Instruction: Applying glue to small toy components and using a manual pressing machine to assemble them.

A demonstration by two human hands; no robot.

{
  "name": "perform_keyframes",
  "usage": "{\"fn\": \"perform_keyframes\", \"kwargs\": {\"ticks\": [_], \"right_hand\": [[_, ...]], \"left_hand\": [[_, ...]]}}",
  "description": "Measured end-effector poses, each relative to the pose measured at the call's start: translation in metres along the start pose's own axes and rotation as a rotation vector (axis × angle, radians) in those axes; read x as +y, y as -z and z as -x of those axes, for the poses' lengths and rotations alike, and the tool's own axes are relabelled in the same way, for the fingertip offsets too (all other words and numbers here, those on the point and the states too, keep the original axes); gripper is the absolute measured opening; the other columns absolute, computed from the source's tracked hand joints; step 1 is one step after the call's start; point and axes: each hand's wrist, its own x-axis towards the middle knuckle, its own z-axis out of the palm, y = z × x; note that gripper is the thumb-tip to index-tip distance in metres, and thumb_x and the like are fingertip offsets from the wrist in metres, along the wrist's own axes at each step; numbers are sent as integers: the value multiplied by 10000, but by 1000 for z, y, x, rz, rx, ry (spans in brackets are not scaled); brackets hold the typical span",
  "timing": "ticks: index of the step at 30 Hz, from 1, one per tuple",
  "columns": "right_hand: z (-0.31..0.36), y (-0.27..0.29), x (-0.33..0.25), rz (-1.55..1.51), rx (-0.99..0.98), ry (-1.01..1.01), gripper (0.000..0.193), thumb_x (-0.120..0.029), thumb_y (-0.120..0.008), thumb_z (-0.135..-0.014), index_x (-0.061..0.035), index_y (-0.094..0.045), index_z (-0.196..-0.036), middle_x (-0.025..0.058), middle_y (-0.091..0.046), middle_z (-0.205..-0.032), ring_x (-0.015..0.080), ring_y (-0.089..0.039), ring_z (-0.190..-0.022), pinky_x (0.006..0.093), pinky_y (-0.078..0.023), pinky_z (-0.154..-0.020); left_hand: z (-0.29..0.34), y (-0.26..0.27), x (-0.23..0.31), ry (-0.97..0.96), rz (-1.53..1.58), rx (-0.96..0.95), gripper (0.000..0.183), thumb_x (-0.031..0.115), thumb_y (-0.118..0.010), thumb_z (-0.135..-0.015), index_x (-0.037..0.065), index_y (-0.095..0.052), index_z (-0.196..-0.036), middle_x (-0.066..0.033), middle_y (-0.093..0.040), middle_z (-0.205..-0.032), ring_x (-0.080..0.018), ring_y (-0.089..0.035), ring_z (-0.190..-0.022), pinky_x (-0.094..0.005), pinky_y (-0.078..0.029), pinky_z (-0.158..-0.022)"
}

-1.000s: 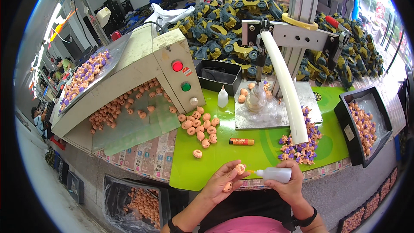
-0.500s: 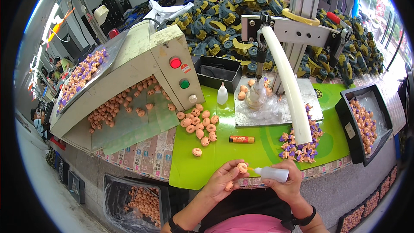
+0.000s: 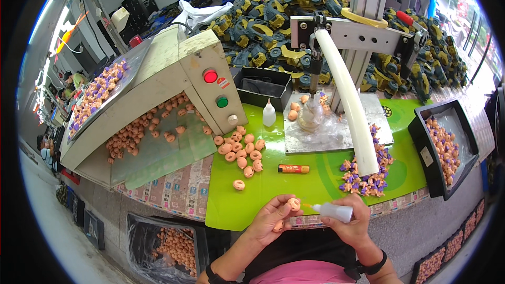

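Note:
Near the table's front edge my left hand (image 3: 272, 220) pinches a small peach-coloured doll head (image 3: 293, 204) between thumb and fingertips. A second doll head (image 3: 278, 226) is tucked lower in the same palm. My right hand (image 3: 351, 220) is wrapped round a white squeeze bottle (image 3: 334, 211), tilted sideways with its thin orange tip pointing at the upper head, a small gap apart. Loose doll heads (image 3: 242, 152) lie on the green mat (image 3: 273, 200) to the left, and a pile of peach and purple doll bodies (image 3: 366, 176) lies to the right.
A lever press (image 3: 336, 31) with a long white handle (image 3: 350, 100) stands on a metal plate (image 3: 336, 139). A beige machine (image 3: 194, 52) holds more heads at left. Another bottle (image 3: 269, 114), an orange tube (image 3: 293, 169) and a black tray (image 3: 428, 165) stand or lie around. Toy vehicle parts (image 3: 268, 21) heap behind.
The bottle's tip has drawn back slightly from the upper doll head, leaving a gap. Both hands keep the same holds, and the whole view has shifted a little.

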Motion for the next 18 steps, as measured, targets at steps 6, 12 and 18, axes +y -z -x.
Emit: {"fn": "perform_keyframes", "kwargs": {"ticks": [6, 12, 18], "right_hand": [[2, 5, -2, 15, -38, 34, 341, -141, -861, -654, -56, -641, -900, 75, -639, -790, 202, -615, -692, 305, -472, -615], [-2, -3, 12, -73, 120, -35, 340, -78, -820, -677, -34, -629, -954, 115, -643, -892, 221, -615, -826, 314, -468, -713], [-25, -31, 29, 35, 10, -64, 340, -68, -792, -691, -28, -642, -994, 107, -648, -952, 242, -619, -899, 334, -479, -792]], "left_hand": [[0, 4, 0, -22, 17, -30, 232, 111, -567, -948, 100, -572, -1180, -71, -605, -1112, -144, -657, -962, -160, -426, -515], [1, 2, -3, -34, 19, -20, 256, 79, -576, -936, 134, -570, -1187, -68, -605, -1126, -172, -640, -1030, -175, -438, -511], [6, 2, -1, -30, 40, -7, 290, 39, -565, -929, 168, -571, -1189, -61, -582, -1210, -223, -596, -1131, -203, -556, -588]]}}
